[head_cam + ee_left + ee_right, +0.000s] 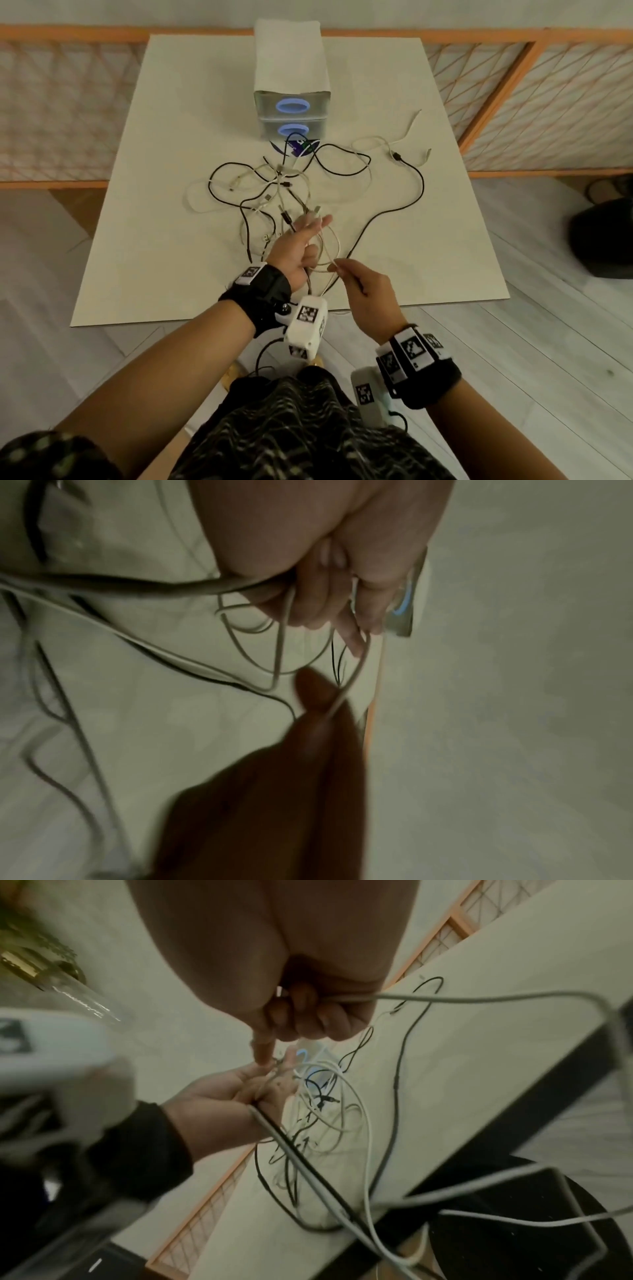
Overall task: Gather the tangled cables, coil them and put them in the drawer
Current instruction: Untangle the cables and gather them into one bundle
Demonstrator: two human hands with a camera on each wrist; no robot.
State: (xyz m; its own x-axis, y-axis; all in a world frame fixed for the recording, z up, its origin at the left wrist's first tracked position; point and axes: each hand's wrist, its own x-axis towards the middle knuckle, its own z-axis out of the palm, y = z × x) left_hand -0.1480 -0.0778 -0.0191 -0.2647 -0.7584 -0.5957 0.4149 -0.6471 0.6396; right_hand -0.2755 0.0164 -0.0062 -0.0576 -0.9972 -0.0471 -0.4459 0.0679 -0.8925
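Note:
A tangle of black and white cables [274, 185] lies spread over the pale table [154, 240]. My left hand [308, 240] is raised above the near part of the tangle. Its first two fingers point forward, and a white cable [329, 246] loops around it. In the left wrist view the fingers [315, 607] curl around cable strands. My right hand [342, 270] pinches the same white cable [479, 999] just right of the left palm. A long black cable [411, 192] trails off to the right. The grey two-drawer unit [293, 68] stands at the back centre with both drawers closed.
A purple-and-white round item [298, 147] lies under cables in front of the drawers. An orange lattice railing [548, 102] borders the table's back and sides. A black object [603, 236] sits on the floor to the right. Some cables hang over the table's near edge [205, 317].

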